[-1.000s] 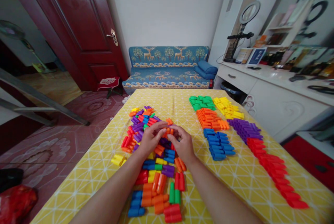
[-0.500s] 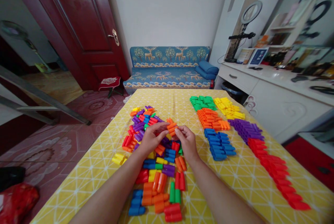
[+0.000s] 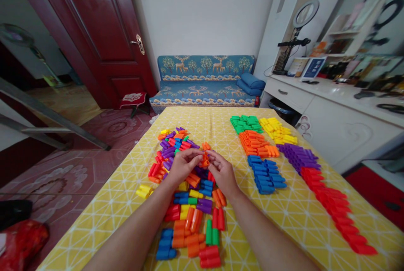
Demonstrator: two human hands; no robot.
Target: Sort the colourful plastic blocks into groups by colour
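Orange block at both sets of fingertips, over the mixed pile.
I see the orange block's (image 3: 205, 160) round hollow ends facing my camera, its long axis running away from me. My left hand (image 3: 185, 164) and right hand (image 3: 223, 173) are half-curled, both pinching it above the mixed pile (image 3: 196, 194); the blue group (image 3: 267, 175) lies apart to the right.

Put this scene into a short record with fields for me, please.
Left hand: holding an orange piece
Right hand: gripping the same piece
Mixed pieces: many colours, beneath and around the hands
Inner row at right: green group, orange group, blue group
Outer row at right: yellow group, purple group, red group
Surface: yellow tablecloth with white lines
Background: blue patterned sofa
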